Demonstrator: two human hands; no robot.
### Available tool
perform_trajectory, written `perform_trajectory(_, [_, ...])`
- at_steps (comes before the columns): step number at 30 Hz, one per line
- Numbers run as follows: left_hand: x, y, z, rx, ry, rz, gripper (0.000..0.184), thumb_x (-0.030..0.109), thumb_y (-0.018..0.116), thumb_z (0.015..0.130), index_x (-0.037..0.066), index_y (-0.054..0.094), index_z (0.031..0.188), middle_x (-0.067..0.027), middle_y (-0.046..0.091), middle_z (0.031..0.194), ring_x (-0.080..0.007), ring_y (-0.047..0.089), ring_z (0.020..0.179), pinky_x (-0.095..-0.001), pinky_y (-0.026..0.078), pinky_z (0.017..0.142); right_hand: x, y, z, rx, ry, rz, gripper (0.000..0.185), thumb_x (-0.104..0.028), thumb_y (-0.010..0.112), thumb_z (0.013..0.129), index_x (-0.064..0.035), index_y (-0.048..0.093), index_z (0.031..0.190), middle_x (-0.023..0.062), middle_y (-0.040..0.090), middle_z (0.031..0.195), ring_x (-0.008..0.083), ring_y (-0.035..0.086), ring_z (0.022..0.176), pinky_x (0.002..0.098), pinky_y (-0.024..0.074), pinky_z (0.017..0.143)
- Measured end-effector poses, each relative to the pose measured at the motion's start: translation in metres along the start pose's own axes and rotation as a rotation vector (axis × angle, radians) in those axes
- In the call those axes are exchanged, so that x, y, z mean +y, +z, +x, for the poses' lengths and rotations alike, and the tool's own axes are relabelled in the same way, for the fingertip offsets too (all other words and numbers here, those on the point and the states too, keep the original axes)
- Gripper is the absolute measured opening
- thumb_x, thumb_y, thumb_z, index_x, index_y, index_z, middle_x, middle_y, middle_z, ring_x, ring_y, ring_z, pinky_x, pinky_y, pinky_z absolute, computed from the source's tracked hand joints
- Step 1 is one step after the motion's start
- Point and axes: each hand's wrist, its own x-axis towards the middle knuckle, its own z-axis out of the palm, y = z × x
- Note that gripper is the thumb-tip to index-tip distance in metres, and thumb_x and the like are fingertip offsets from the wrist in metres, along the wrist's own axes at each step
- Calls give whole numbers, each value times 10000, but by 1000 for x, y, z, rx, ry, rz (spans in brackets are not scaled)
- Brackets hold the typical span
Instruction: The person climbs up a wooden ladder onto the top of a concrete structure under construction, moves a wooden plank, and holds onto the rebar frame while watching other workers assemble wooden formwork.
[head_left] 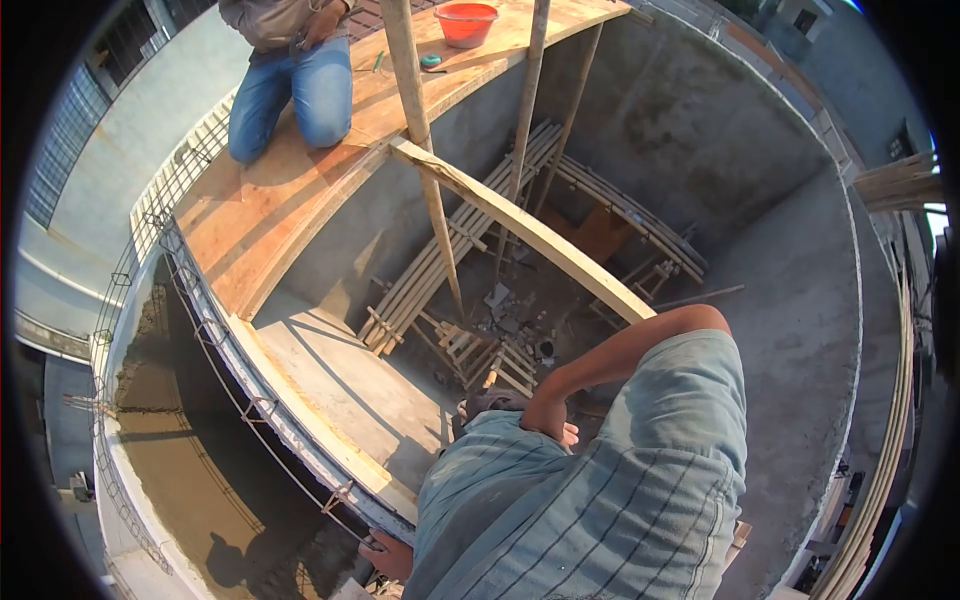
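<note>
My left hand (390, 556) is low in the view beside the wall edge. Its fingers are curled round the end of a thin steel bar (300, 475) that runs along the wall top. My right hand (548, 414) is bent in at my waist against my grey-green striped shirt (610, 500). Its fingers are curled, and what they hold, if anything, is hidden. Just left of it, a dark pouch-like thing (495, 399) shows at my waist, with a short wooden handle (490, 379) sticking up.
A plywood deck (240, 235) bears a kneeling person (295, 90) and a red bucket (466, 24). A timber beam (530, 228) spans the deep pit, with upright poles (528, 110) beside it. Below lie stacked bamboo poles (455, 250). Rebar cages (215, 335) line the left wall.
</note>
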Motion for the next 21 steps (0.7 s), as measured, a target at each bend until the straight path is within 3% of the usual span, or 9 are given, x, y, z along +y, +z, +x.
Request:
perform_trajectory(4, [7, -5, -7, 46, 6, 72, 438, 479, 618, 1037, 53, 616, 1139, -151, 737, 991, -365, 735, 922, -471, 544, 755, 6, -1, 7, 2, 21, -67, 256, -109, 793, 867, 47, 768, 1068, 162, 802, 909, 279, 790, 758, 381, 686, 668])
perform_trajectory(12, [6, -2, -10, 95, 70, 32, 417, 434, 630, 1034, 25, 617, 1116, -128, 722, 947, -358, 712, 859, -503, 528, 772, 10, -4, 10, -54, 36, -67, 190, -135, 771, 892, 29, 807, 981, 166, 817, 935, 265, 812, 800, 358, 691, 696])
perform_trajectory(21, [-6, 3, -4, 89, 15, 115, 431, 433, 662, 1004, 53, 660, 1207, -163, 764, 978, -415, 727, 928, -529, 542, 811, 15, -7, 12, -29, 32, -77, 169, -175, 785, 878, -17, 819, 929, 120, 820, 881, 229, 807, 768, 344, 667, 692])
